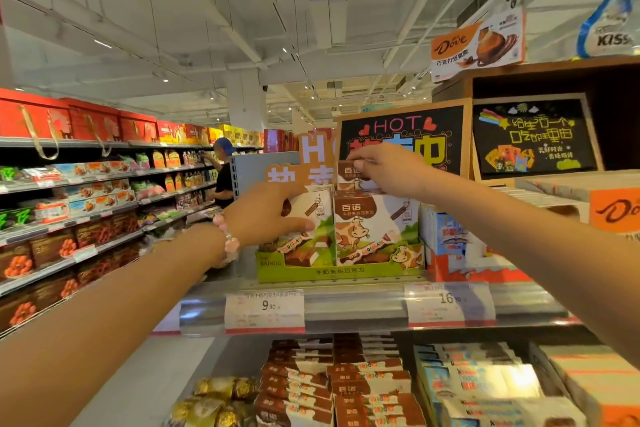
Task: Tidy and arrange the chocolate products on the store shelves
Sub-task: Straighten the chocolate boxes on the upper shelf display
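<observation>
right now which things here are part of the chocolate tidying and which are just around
In the job:
- left hand gripping a cow-print chocolate box
- right hand pinching a raised chocolate box
- green display tray

Just around:
- HOT chalkboard sign
- Dove box
- price tags
- gold-wrapped chocolates

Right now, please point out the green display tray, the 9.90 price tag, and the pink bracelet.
green display tray [341, 272], head view, front wall.
9.90 price tag [265, 308], head view, white middle.
pink bracelet [231, 243], head view, a bead on the left wrist.

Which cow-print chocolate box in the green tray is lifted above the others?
The rear-right box, pinched by the right hand; the left hand grips a tilted front-left box.
</observation>
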Motion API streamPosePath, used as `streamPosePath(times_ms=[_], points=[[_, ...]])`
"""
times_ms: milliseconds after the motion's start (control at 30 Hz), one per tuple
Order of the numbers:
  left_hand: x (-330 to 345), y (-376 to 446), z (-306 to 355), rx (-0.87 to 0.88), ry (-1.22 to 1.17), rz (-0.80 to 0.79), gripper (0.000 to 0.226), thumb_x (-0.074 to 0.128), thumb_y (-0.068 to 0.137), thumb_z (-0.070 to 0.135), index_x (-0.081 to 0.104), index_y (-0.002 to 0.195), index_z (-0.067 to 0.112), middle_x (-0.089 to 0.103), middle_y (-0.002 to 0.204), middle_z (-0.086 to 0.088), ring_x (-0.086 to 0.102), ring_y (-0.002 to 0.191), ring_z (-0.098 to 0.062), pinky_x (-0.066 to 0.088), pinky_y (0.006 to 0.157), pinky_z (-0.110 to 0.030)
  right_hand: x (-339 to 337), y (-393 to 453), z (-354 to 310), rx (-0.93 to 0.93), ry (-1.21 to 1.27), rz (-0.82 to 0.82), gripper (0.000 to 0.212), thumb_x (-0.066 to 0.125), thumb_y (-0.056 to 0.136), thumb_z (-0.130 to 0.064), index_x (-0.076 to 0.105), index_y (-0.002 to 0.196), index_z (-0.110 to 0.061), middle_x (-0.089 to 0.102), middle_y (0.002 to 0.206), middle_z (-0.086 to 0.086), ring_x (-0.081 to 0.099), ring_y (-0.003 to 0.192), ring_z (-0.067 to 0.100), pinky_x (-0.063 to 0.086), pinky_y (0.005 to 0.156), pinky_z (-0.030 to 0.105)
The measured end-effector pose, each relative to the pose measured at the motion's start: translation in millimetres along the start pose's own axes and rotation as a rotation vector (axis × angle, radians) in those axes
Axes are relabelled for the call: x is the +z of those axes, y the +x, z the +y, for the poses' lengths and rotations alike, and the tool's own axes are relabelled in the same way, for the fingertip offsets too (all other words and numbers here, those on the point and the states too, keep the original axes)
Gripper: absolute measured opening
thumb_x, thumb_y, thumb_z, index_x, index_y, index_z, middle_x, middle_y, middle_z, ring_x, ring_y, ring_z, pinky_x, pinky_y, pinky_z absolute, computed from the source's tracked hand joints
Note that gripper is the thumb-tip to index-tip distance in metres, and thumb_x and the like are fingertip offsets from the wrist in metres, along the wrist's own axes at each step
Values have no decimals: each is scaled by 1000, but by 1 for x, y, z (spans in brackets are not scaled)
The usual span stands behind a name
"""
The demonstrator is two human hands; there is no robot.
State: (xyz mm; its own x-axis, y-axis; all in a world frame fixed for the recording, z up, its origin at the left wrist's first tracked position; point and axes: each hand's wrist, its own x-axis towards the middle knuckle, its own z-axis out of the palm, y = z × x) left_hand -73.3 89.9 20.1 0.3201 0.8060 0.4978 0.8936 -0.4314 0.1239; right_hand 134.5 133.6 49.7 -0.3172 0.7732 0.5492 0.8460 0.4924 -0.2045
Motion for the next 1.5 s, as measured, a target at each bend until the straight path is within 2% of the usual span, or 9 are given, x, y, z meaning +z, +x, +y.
streamPosePath(times_ms=[167, 367, 500, 567, 733, 1100, 1267, 1400, 1500], points=[[-3, 1, -4, 23, -144, 3, 53, 76, 75, 31, 56, 123, 20, 58, 116, 1, 52, 95, -10, 36, 68, -2, -3, -2, -7, 53, 77, -369, 36, 35, 102, -26, 55, 130, -13, 56, 130, 2, 50, 118, 19, 34, 98, 27], [-6, 14, -9, -275, -742, 108, 24, 66, 81, 8, 58, 101, 20, 57, 107, -1, 57, 101, -20, 46, 82, -32, -5, -1, -2, -89, 19, -191, 57, 23, 99, -50, 59, 88, -8, 59, 92, 12, 55, 88, 25, 41, 91, 42], [-18, 14, -2, -45, -274, -83, 46, 71, 80, 25, 46, 117, 38, 43, 104, 27, 46, 103, -2, 36, 84, -12, -21, -15, -14, -203, -166, -447, 64, 22, 93, -60, 26, 148, -28, 21, 156, -2, 14, 144, 18, 7, 116, 39], [-22, 15, 2, -8, -180, -221, 52, 72, 78, 33, 39, 117, 44, 38, 109, 31, 35, 106, 3, 29, 84, -6, -20, -20, -15, -193, -160, -595, 64, 19, 93, -58, 18, 150, -28, 14, 158, -5, 8, 146, 15, 3, 116, 36], [-18, 15, -2, 18, -154, -296, 52, 63, 84, 38, 42, 131, 43, 56, 111, 22, 55, 88, 4, 41, 69, -8, -3, -10, -10, -184, -156, -472, 59, 17, 97, -53, 27, 148, -24, 30, 153, 0, 29, 140, 20, 20, 115, 36], [-26, 11, -4, 24, -200, -384, 44, 53, 92, 28, 43, 133, 41, 62, 115, 10, 62, 101, -13, 52, 90, -35, -6, -11, -15, -129, -203, -548, 65, 15, 93, -61, 11, 150, -30, 15, 158, -2, 15, 145, 19, 9, 117, 39], [-23, 23, 11, 5, -217, -387, 43, 55, 92, 16, 47, 132, 30, 57, 113, 11, 55, 99, -5, 42, 81, -10, -9, -13, -15, -119, -242, -524, 76, 35, 88, -65, 12, 151, -27, 20, 157, -2, 22, 143, 21, 17, 114, 37], [-29, 27, 7, 3, -229, -395, 34, 56, 92, 15, 60, 124, 24, 65, 111, 12, 61, 100, -6, 44, 95, -27, -9, -16, -9, -111, -57, -468, 83, 49, 84, -64, 17, 151, -26, 29, 153, -2, 32, 137, 20, 32, 100, 29], [-36, 19, 0, 35, -255, -415, 34, 56, 92, 17, 60, 124, 26, 70, 106, -1, 66, 95, -20, 50, 91, -43, -26, -24, 7, -54, 5, -407, 90, 60, 81, -55, 14, 151, -22, 19, 157, -3, 22, 142, 17, 22, 112, 31]])
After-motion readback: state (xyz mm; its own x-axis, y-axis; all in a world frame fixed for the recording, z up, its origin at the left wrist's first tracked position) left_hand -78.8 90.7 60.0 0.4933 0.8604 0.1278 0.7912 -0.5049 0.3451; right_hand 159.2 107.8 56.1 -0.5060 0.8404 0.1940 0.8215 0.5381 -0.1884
